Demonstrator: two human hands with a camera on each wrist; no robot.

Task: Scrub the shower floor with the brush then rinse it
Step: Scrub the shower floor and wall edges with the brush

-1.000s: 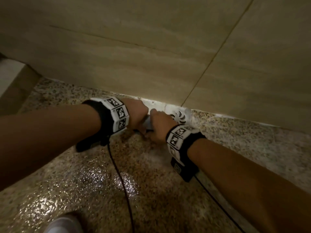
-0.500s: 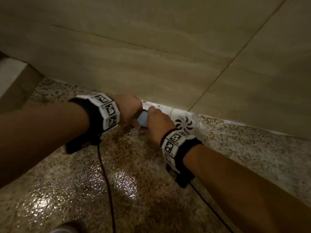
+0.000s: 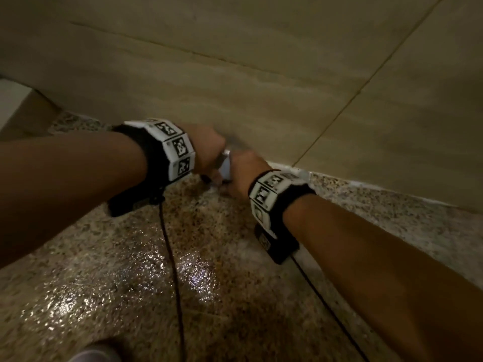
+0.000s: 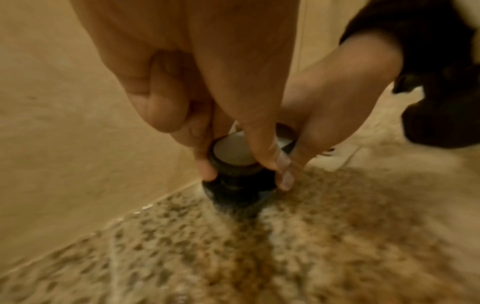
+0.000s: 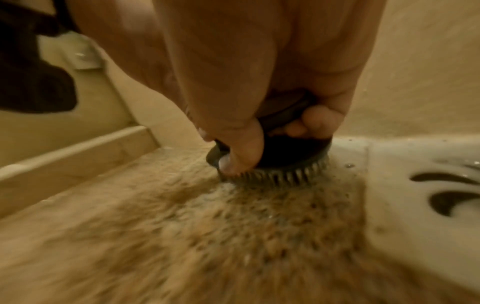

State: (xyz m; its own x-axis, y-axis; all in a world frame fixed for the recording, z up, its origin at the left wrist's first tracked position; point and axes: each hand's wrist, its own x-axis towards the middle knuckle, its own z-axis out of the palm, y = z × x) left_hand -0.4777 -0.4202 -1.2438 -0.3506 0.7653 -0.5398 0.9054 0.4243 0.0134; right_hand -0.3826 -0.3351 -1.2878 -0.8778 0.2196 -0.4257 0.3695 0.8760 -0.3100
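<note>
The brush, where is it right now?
The brush sits bristles-down on the speckled floor by the wall's foot, gripped by both hands; in the right wrist view the white drain lies just right of it.

- The shower floor looks like speckled granite-type stone, wet and glossy where light glints on it, duller towards the right.
- The wall is beige stone-look tile, smooth and matt, with thin grout lines.
- The brush looks like dark matt plastic with a ribbed rim and a smooth pale cap; its bristles are stiff and dark.
- The drain cover is white, smooth and wet-glossy.
- The wrist bands combine black cloth with hard white printed panels.
</note>
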